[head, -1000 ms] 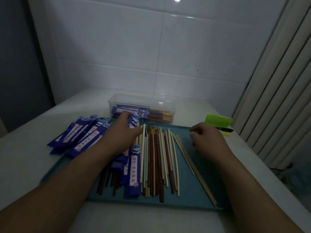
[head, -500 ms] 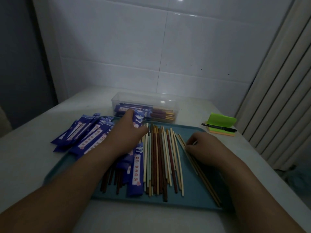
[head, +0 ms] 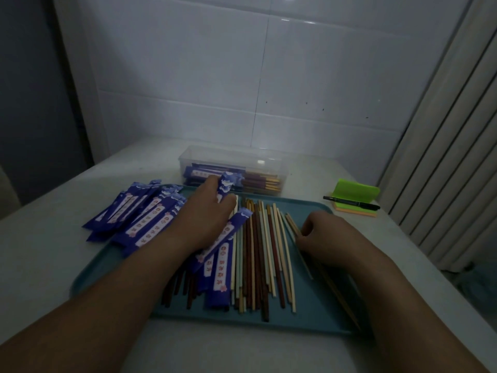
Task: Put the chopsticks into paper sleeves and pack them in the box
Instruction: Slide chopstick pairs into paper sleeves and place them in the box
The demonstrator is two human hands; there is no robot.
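While the left hand (head: 207,214) lies palm down near the centre of the frame, its fingers (head: 212,184) are curled round a purple paper sleeve (head: 225,185) printed with white clouds, whose upper end sticks out between them toward the top of the frame. Beneath the palm and wrist more purple printed sleeves (head: 219,267) lie lengthwise on a flat teal plastic tray (head: 309,308), with dark brown chopstick ends (head: 183,286) showing from under the forearm. To the right of these, a row of loose chopsticks (head: 262,265) in cream, pale green, tan and reddish brown lies side by side along the tray, touching one another. At centre right the right hand (head: 328,235) rests on the tray with its fingers (head: 309,227) bent in narrow, pinching a pair of thin pale wooden chopsticks (head: 291,224) that lies apart from the row and runs slantwise under the hand toward the lower right corner of the tray. A loose heap of empty purple sleeves (head: 139,216) spreads over the tray's upper left corner and onto the pale grey tabletop (head: 35,259). Just above the tray stands a clear rectangular plastic box (head: 234,160), open at the top, holding sleeved chopsticks (head: 204,175) laid flat, their bare ends toward the right. At the right of the frame a black pen (head: 349,202) lies across a pad of green and orange sticky notes (head: 355,191), near the tray's upper right corner.
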